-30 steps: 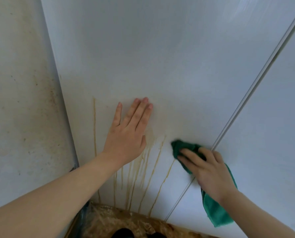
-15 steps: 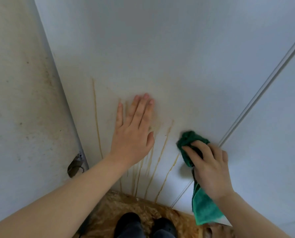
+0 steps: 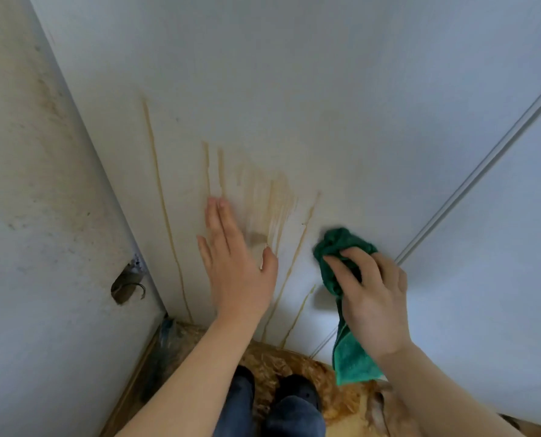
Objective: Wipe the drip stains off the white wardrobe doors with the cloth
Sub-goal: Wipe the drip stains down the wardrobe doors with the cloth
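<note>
Looking down through the head camera, I see the left hand (image 3: 237, 263) with straight fingers laid on the white wardrobe door (image 3: 294, 74), though I cannot tell whether its palm touches. The right hand (image 3: 373, 298) grips the green cloth (image 3: 341, 244), bunched against the door just right of the brown drip stains (image 3: 278, 200), which run down towards the floor (image 3: 272, 361). The cloth's loose end hangs below that hand. A second door (image 3: 483, 216) lies beyond the seam.

The left hand (image 3: 237, 266) has slid toward 6 o'clock, perhaps off the door (image 3: 294, 89), baring smeared stains (image 3: 272, 203) at its 1 o'clock.
</note>
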